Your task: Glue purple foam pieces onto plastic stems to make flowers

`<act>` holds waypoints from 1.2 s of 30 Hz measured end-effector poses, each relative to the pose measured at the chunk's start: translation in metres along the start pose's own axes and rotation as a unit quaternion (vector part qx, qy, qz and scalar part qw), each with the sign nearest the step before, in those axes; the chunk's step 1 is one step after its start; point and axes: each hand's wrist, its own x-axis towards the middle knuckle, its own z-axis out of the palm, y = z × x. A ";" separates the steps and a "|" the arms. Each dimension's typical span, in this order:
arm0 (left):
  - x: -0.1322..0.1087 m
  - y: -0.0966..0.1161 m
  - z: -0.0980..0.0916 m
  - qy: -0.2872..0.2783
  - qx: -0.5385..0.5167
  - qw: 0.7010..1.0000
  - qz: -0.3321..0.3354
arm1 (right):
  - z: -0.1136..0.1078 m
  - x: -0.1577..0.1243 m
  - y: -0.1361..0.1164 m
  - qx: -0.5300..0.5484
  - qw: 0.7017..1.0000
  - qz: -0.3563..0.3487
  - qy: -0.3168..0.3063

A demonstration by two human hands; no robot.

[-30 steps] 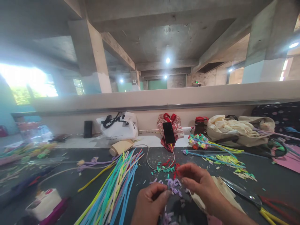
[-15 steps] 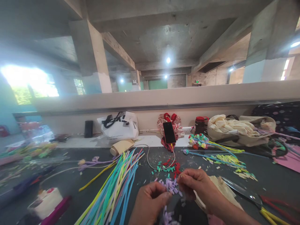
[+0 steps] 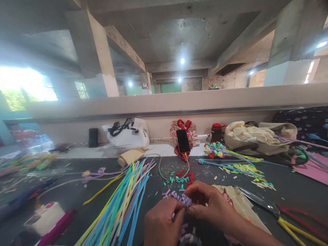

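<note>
My left hand (image 3: 165, 218) is closed in a pinch at the bottom middle, in front of a pile of small cut purple pieces (image 3: 175, 195). My right hand (image 3: 211, 205) is pinched too, its fingertips meeting those of the left. Whatever lies between the fingers is too small and too covered to name. Several more purple pieces show below the hands, beside a dark round object (image 3: 191, 241) at the lower edge. A crumpled beige cloth or paper (image 3: 242, 205) lies partly behind my right forearm.
A bundle of coloured pipe cleaners (image 3: 125, 198) spreads on the left. Large scissors (image 3: 265, 203) lie at right. Beyond are green pieces (image 3: 175, 178), yellow pieces (image 3: 243, 169), a cabled phone (image 3: 183, 141), a white bag (image 3: 128, 135) and a dark bottle (image 3: 216, 132).
My right hand has moved left and down, so the fingertips of both hands now meet over the purple pieces. The view has shifted slightly.
</note>
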 end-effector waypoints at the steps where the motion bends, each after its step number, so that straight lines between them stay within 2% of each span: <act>1: 0.000 0.000 0.000 -0.003 0.014 1.000 0.012 | 0.001 0.000 0.000 -0.003 1.000 0.000 0.001; 5: -0.002 -0.004 0.002 0.004 0.036 0.998 0.051 | 0.003 -0.001 0.001 0.000 1.000 0.014 0.002; 13: -0.002 -0.008 0.005 0.004 0.054 0.996 0.078 | 0.005 -0.001 0.005 -0.010 1.000 0.025 0.005; 29: -0.004 -0.008 0.007 -0.019 0.045 0.996 0.077 | 0.007 -0.002 0.003 -0.032 0.999 0.033 0.004; 31: -0.003 -0.006 0.005 -0.018 0.020 0.998 0.062 | 0.007 -0.002 0.003 -0.040 0.999 0.031 -0.003; 33: -0.002 -0.003 0.004 -0.021 -0.024 0.999 0.015 | 0.005 -0.002 0.002 -0.044 0.999 0.027 -0.007; 35: 0.002 -0.002 0.004 -0.019 -0.101 0.992 -0.071 | 0.003 -0.001 0.001 -0.042 0.999 0.025 0.005; 36: 0.005 -0.003 0.004 -0.018 -0.160 0.979 -0.122 | 0.002 0.000 0.002 -0.036 0.999 0.027 0.016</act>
